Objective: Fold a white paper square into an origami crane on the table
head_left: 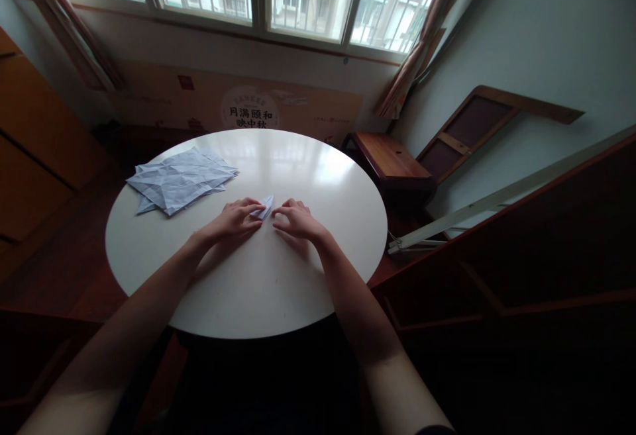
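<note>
A small folded piece of pale paper (266, 206) lies near the middle of the round white table (298, 163). My left hand (233, 218) rests on its left side with the fingers curled and pressed onto the paper. My right hand (294, 220) sits just to the right of the paper, fingers bent and fingertips down beside its edge. Most of the folded paper is hidden under my fingers.
A loose pile of creased pale paper sheets (179, 180) lies on the table's far left. A wooden stool (390, 157) stands beyond the table at the right, a cardboard box (248, 107) under the window, and dark wooden furniture (521, 276) at the right.
</note>
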Action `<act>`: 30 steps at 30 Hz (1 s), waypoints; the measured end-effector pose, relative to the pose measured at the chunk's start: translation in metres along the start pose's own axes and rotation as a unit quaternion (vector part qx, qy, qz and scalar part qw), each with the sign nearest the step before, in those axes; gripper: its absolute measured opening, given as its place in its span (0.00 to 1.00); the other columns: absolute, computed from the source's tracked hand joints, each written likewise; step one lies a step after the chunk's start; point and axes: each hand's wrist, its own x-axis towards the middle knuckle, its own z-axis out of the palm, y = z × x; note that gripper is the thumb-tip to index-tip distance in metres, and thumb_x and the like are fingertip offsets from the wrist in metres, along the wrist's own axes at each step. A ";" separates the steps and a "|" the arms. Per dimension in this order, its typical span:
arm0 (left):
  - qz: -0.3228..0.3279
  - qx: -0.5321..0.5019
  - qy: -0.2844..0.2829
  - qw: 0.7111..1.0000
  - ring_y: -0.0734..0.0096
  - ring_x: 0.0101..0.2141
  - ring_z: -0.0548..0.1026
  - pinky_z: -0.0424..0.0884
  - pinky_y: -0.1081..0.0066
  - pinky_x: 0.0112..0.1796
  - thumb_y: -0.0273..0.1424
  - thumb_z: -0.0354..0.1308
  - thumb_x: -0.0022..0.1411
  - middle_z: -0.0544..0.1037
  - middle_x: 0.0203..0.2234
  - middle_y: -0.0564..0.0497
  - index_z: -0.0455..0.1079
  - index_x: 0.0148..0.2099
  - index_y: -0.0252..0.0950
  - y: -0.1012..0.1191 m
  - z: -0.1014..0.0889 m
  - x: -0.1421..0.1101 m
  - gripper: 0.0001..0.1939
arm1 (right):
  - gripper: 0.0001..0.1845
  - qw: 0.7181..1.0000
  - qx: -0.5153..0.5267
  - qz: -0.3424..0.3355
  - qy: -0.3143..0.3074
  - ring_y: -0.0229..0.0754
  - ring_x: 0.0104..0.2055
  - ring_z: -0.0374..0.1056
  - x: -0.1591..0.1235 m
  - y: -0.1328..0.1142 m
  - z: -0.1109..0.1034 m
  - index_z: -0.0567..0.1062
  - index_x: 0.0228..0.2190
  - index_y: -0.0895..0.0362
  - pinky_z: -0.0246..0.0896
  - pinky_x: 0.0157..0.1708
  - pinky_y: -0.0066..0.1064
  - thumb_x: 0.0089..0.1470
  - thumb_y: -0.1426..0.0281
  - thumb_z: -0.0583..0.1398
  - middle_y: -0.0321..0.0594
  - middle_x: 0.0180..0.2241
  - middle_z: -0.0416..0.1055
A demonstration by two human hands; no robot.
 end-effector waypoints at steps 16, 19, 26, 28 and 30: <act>-0.003 0.005 -0.001 1.000 0.53 0.55 0.70 0.63 0.57 0.55 0.44 0.56 0.63 0.71 0.55 0.45 0.70 0.58 0.43 -0.002 0.002 0.001 0.24 | 0.20 1.000 -0.004 0.007 -0.008 0.53 0.57 0.57 -0.002 -0.004 -0.003 0.74 0.53 0.49 0.52 0.57 0.45 0.60 0.60 0.60 0.47 0.54 0.63; -0.001 0.005 0.001 1.000 0.52 0.54 0.70 0.63 0.56 0.55 0.44 0.56 0.63 0.71 0.55 0.45 0.70 0.59 0.43 -0.003 0.002 0.001 0.24 | 0.20 1.000 -0.005 0.005 -0.006 0.52 0.57 0.57 -0.001 -0.003 -0.002 0.74 0.53 0.49 0.51 0.57 0.45 0.60 0.60 0.60 0.47 0.54 0.63; -0.002 0.010 -0.001 1.000 0.53 0.54 0.71 0.62 0.56 0.55 0.44 0.55 0.64 0.71 0.55 0.45 0.70 0.59 0.43 0.002 -0.001 -0.001 0.24 | 0.20 1.000 -0.006 0.005 -0.003 0.52 0.57 0.58 0.000 -0.002 0.000 0.74 0.53 0.49 0.51 0.57 0.45 0.60 0.60 0.60 0.45 0.54 0.64; -0.004 0.012 -0.001 1.000 0.53 0.53 0.71 0.62 0.55 0.55 0.44 0.55 0.64 0.72 0.55 0.45 0.70 0.59 0.42 0.004 -0.002 -0.001 0.24 | 0.20 1.000 -0.006 0.005 -0.002 0.52 0.57 0.58 0.000 -0.001 0.000 0.74 0.53 0.48 0.51 0.57 0.45 0.60 0.60 0.60 0.45 0.54 0.63; -0.006 0.013 -0.002 1.000 0.52 0.53 0.71 0.62 0.55 0.55 0.43 0.55 0.64 0.72 0.55 0.44 0.70 0.59 0.41 0.005 -0.003 -0.001 0.24 | 0.20 1.000 -0.007 0.003 -0.002 0.52 0.56 0.58 0.001 0.000 0.001 0.74 0.53 0.48 0.51 0.57 0.45 0.60 0.60 0.60 0.46 0.54 0.63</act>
